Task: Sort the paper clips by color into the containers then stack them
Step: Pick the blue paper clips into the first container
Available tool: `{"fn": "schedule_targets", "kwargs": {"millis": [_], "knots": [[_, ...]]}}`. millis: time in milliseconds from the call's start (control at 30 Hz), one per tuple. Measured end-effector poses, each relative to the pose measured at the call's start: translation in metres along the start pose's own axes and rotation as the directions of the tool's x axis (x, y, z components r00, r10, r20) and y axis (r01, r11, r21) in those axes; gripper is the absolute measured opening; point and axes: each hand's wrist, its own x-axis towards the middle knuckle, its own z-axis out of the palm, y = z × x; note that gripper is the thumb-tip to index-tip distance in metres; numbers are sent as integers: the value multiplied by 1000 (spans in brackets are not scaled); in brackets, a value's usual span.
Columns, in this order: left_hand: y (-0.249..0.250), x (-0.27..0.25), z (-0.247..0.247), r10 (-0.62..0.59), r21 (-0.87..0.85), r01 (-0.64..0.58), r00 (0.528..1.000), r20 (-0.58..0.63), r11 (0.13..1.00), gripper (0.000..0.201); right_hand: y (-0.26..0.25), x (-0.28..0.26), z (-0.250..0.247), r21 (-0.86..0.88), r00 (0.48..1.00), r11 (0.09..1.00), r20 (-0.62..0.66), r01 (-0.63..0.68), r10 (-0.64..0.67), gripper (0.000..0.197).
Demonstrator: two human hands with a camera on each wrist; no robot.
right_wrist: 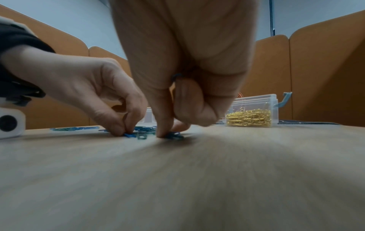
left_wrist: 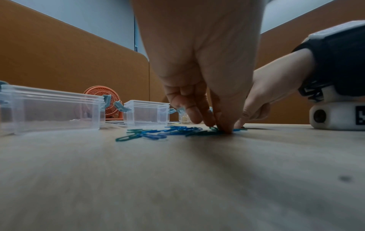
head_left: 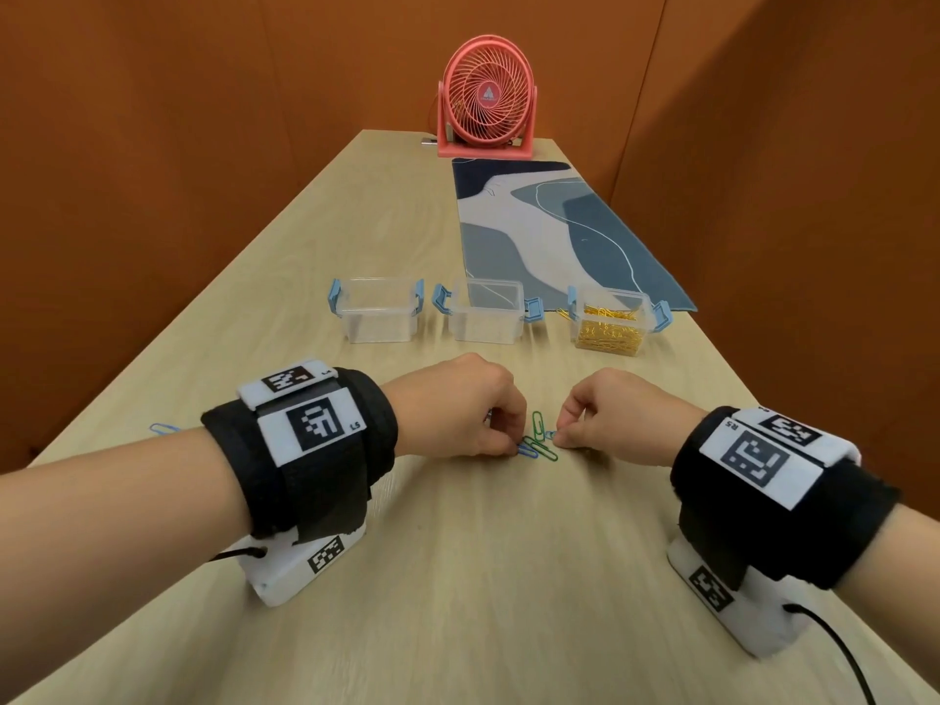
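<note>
A stray blue clip [head_left: 164, 428] lies alone near the table's left edge, well apart from the rest, and I judge it easy to overlook or to knock off with the left forearm. The left hand [head_left: 460, 405] is curled down on the wooden table [head_left: 483, 577], thumb and forefinger pinching a blue paper clip [right_wrist: 130, 135] at the near end of the mixed pile [head_left: 536, 442] of blue and green clips. Since the clips overlap, a lift could drag a green one along and put it in the wrong box. The right hand [head_left: 610, 417] is curled too, its fingertips [right_wrist: 164, 131] pressing down on a clip [right_wrist: 174, 135] of the same pile; whether it truly grips that clip I cannot tell, and thin wire lying flat may slip out. Beyond stand the left container [head_left: 375, 318] and the middle container [head_left: 487, 318], both holding nothing, then the right container [head_left: 610, 323] of gold clips [head_left: 608, 333], one [head_left: 563, 313] hanging outside its wall.
</note>
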Motion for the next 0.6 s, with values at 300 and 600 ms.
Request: {"fn": "schedule_targets", "kwargs": {"millis": [300,600], "knots": [[0,-2,-1,-22,86,26,999,-48,996,8,0,1,0,38,990,998,-138,45,-39,23],[-1,1,-2,-160,-7,161,977,-139,987,37,1,-8,-3,-27,991,994,-70,108,-110,15]]}}
